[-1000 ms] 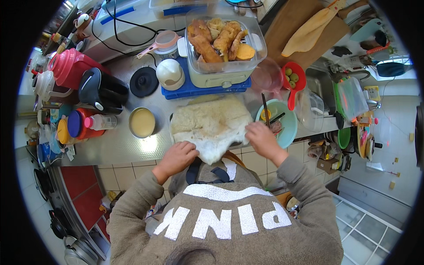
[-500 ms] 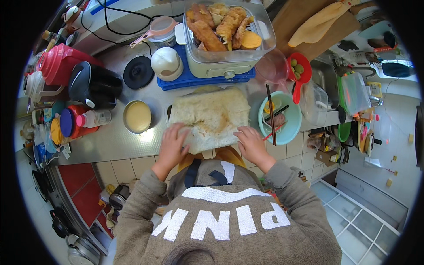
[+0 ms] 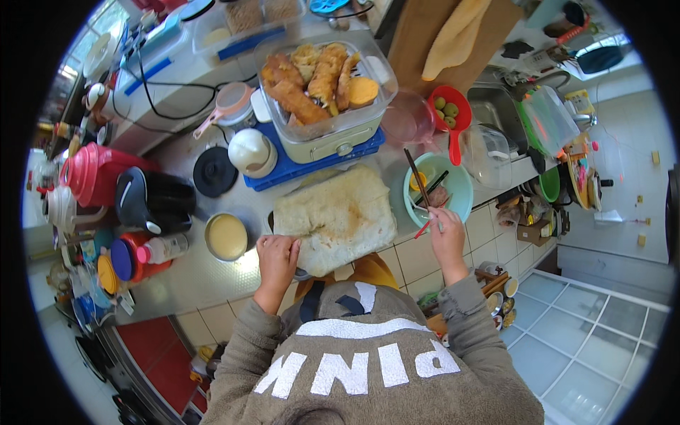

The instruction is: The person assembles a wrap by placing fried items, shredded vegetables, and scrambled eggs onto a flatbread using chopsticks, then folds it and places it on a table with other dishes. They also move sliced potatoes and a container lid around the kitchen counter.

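Observation:
A pale, crepe-like sheet (image 3: 340,219) with browned patches lies before me, over a dark-edged pan that is mostly covered. At its near left corner, my left hand (image 3: 278,263) rests with curled fingers; what is under them is hidden. My right hand (image 3: 448,237) is closed at the near end of a pair of dark chopsticks (image 3: 416,172), which lie across a mint-green bowl (image 3: 464,203). A red-handled utensil (image 3: 423,229) shows beside that hand. The bowl also holds something yellow, a dark stick and a pinkish lump. A round tin of yellowish batter (image 3: 227,237) stands left of the sheet.
Behind the sheet, a steamer (image 3: 336,142) with fried pieces in its clear top sits on a blue tray (image 3: 283,170). A black pitcher (image 3: 152,202) and jars crowd the left. Right are a red strainer (image 3: 455,142) with green fruit, clear containers and the sink (image 3: 489,110).
My right hand has moved right, from the sheet's edge to the chopsticks, and closed. My left hand's spread fingers have curled in. The view has turned.

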